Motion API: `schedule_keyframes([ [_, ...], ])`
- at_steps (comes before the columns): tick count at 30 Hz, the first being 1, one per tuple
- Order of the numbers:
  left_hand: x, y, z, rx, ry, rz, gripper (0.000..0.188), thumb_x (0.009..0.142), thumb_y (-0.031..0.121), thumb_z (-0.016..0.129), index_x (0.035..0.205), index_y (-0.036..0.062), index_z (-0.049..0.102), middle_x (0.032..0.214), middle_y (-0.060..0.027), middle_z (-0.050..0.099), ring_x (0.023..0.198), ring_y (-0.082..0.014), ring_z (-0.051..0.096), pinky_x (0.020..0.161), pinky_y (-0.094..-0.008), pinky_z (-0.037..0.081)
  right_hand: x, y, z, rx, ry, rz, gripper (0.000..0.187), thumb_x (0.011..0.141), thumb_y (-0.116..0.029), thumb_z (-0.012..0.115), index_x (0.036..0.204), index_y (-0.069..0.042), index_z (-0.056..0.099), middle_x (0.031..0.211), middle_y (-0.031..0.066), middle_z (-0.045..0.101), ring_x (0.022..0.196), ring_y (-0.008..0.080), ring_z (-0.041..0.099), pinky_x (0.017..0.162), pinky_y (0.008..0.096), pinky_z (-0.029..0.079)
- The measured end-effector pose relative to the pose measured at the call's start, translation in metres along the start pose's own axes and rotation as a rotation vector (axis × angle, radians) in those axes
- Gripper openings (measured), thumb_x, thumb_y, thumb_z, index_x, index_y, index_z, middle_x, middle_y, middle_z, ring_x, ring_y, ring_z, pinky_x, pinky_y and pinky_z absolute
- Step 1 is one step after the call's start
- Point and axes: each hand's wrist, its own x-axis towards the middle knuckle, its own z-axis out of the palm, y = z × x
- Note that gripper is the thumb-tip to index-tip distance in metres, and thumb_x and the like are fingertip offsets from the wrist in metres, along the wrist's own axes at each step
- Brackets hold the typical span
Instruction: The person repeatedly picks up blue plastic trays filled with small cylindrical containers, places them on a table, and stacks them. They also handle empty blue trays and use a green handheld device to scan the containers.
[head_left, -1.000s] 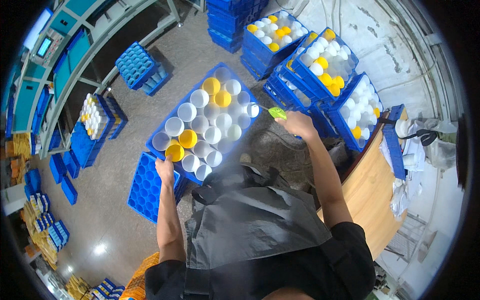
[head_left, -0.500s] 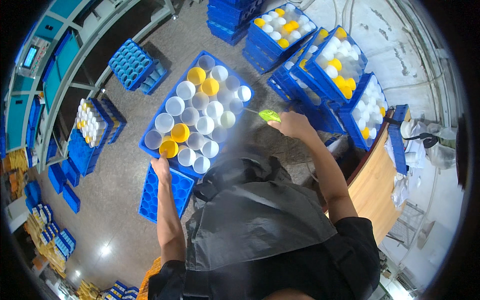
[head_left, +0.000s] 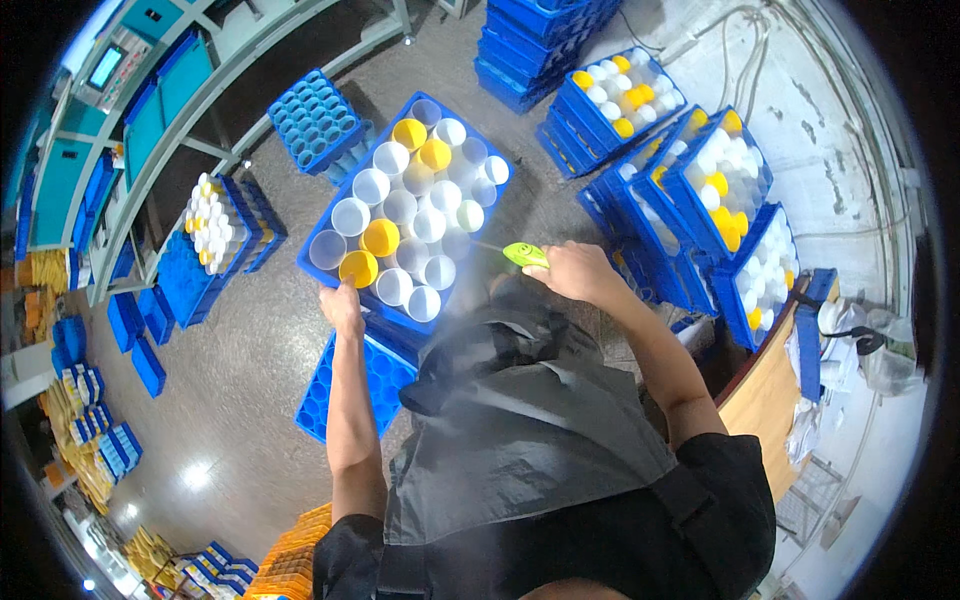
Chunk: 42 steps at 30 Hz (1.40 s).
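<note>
Blue crate of white and yellow capped containers sits on the floor in front of me, resting on top of another empty blue grid crate that pokes out at its near edge. Over the last second my right hand has drawn back from beyond the far right corner of this crate to just off its near right side, and it is closed around a small lime-green tool, whose tip points toward the crate. My left hand has hardly moved: its fingers curl over the near rim of the crate, beside a yellow cap, gripping the edge. I judge that the pass with the green tool over the far rows is finished and my hand is coming round to the nearer ones, with the left steadying the crate meanwhile.

To the right of the crate stand several more blue crates filled with white and yellow tops, and a stack of blue crates lies past its far side. Left of the crate a smaller crate of white bottles sits by the shelving. A wooden surface edges in well to the right of the crate
</note>
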Motion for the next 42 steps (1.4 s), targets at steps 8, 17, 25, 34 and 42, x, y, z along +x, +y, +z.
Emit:
schedule_keyframes([
  [8, 0.064, 0.024, 0.0, 0.201, 0.094, -0.139, 0.048, 0.079, 0.03, 0.07, 0.119, 0.0028, 0.066, 0.109, -0.0234, 0.07, 0.106, -0.0399, 0.066, 0.093, -0.0451, 0.049, 0.054, -0.046, -0.03, -0.018, -0.072, -0.097, 0.054, 0.093, -0.056, 0.053, 0.103, -0.005, 0.069, 0.091, 0.0224, 0.07, 0.089, 0.038, 0.068, 0.077, 0.0504, 0.053],
  [17, 0.188, 0.015, -0.027, 0.249, 0.18, -0.264, 0.039, 0.076, 0.023, 0.06, 0.097, -0.0077, 0.071, 0.101, -0.0298, 0.069, 0.101, -0.0424, 0.067, 0.09, -0.0457, 0.051, 0.155, -0.134, -0.08, -0.073, -0.13, -0.387, 0.056, 0.091, -0.055, 0.055, 0.099, -0.002, 0.07, 0.077, 0.0228, 0.069, 0.073, 0.0395, 0.069, 0.067, 0.05, 0.053],
  [25, 0.307, 0.015, -0.108, 0.216, 0.361, -0.439, 0.039, 0.076, 0.023, 0.059, 0.093, -0.0093, 0.071, 0.096, -0.0328, 0.068, 0.098, -0.0462, 0.067, 0.086, -0.048, 0.052, 0.279, -0.276, -0.147, -0.123, -0.201, -0.594, 0.052, 0.093, -0.048, 0.059, 0.107, 0.001, 0.068, 0.075, 0.025, 0.067, 0.073, 0.0422, 0.066, 0.067, 0.0497, 0.052],
  [34, 0.371, 0.041, -0.203, 0.175, 0.583, -0.581, 0.046, 0.08, 0.027, 0.064, 0.112, -0.0053, 0.066, 0.106, -0.0303, 0.068, 0.104, -0.0449, 0.065, 0.093, -0.0479, 0.049, 0.36, -0.425, -0.224, -0.135, -0.064, -0.89, 0.051, 0.093, -0.05, 0.059, 0.107, -0.002, 0.068, 0.066, 0.0201, 0.065, 0.061, 0.0381, 0.067, 0.061, 0.0484, 0.052],
  [42, 0.475, 0.024, -0.287, 0.158, 0.595, -0.579, 0.052, 0.079, 0.037, 0.074, 0.109, -0.0046, 0.068, 0.104, -0.0257, 0.07, 0.103, -0.0391, 0.067, 0.091, -0.0431, 0.051, 0.454, -0.506, -0.249, -0.291, 0.049, -0.753, 0.052, 0.094, -0.05, 0.056, 0.112, -0.002, 0.065, 0.068, 0.0189, 0.066, 0.064, 0.0361, 0.068, 0.061, 0.0474, 0.053],
])
